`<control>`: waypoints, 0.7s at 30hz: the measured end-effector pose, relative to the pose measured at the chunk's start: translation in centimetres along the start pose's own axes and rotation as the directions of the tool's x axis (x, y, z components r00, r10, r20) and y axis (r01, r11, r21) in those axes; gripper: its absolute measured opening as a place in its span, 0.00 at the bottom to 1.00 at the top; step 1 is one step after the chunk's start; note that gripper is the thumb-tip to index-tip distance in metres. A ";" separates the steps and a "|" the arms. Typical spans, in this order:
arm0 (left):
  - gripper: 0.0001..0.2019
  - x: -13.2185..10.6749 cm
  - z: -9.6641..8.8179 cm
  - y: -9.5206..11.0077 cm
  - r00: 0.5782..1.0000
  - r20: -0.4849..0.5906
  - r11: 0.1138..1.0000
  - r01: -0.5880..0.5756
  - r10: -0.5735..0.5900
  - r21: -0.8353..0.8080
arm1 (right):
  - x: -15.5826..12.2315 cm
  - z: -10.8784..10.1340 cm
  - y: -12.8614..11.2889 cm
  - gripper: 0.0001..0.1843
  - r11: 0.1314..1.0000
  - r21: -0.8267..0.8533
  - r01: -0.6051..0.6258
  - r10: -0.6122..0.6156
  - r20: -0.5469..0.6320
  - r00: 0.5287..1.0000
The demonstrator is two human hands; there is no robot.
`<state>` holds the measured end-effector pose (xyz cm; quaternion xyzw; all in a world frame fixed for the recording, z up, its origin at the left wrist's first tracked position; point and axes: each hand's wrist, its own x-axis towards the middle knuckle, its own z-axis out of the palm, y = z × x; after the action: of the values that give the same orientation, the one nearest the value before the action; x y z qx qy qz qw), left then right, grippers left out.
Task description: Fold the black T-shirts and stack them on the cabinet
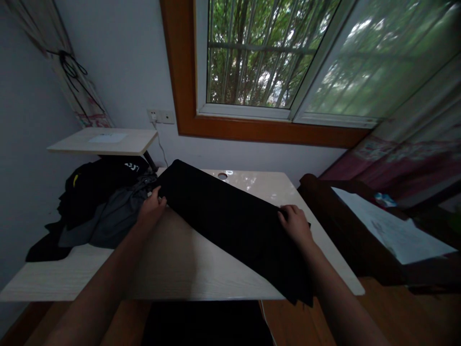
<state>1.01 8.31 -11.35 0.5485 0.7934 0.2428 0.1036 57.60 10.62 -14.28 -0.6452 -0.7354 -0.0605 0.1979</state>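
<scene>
A long black garment (223,211), shaped like folded trousers, lies slantwise over the desk. Its lower right corner hangs past the front edge. At the far left end, my left hand (153,206) is closed, pinching the cloth by its edge. My right hand (295,222) grips the upper right edge, thumb and fingers closed on the cloth; the fingertips are partly hidden. Beside my left hand is a heap of dark clothes (108,202), black and grey, one with a white print.
The pale wooden desk (165,259) has a round cable hole (222,176) at the back. A raised shelf (108,139) with a paper stands over the clothes heap. A wall socket (160,116) holds a plugged cord. Right of the desk is dark furniture (324,211) with a white sheet (389,226).
</scene>
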 end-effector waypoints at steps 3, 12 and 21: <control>0.35 0.9 0.4 0.3 0.999 0.009 0.982 0.046 -0.045 -0.181 | 0.1 0.0 -0.5 0.16 0.996 -0.075 -0.054 0.052 -0.030 0.998; 0.36 5.5 3.7 0.3 0.985 -0.163 0.943 0.000 -0.058 -0.334 | -0.2 -1.0 0.3 0.18 0.990 -0.119 -0.075 0.077 0.009 0.997; 0.33 12.2 4.3 0.3 0.962 -0.270 0.964 -0.104 0.035 -0.245 | -0.3 -0.8 -0.8 0.17 0.992 0.121 -0.021 0.012 0.076 0.997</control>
<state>-1.52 20.82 -13.66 0.5208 0.7420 0.4179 0.0589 56.97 9.98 -13.54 -0.6398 -0.7394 0.0106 0.2096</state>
